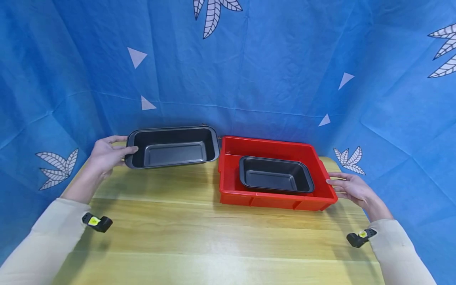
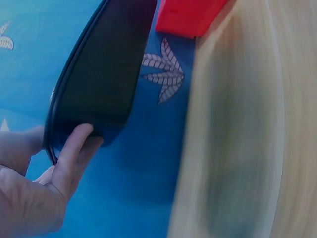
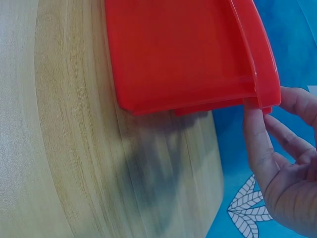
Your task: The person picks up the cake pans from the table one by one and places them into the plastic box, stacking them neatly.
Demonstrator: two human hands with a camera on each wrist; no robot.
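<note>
A black loaf pan [image 1: 174, 154] is held up at the left above the table, its hollow facing me. My left hand [image 1: 108, 154] grips its left end, with the thumb over the rim and fingers behind; the left wrist view shows fingertips against the outside of the pan [image 2: 99, 74]. To the right, a smaller black loaf pan [image 1: 270, 180] lies inside a red plastic bin [image 1: 270, 201]. My right hand [image 1: 354, 190] pinches the right rim of the bin [image 3: 265, 64]. I cannot tell whether the bin's base touches the table.
The wooden table [image 1: 213, 241] extends beneath and in front of the pans and bin. A blue cloth [image 1: 278, 59] with leaf and triangle prints hangs behind and at both sides. Small black cameras [image 1: 101, 223] are strapped at both wrists.
</note>
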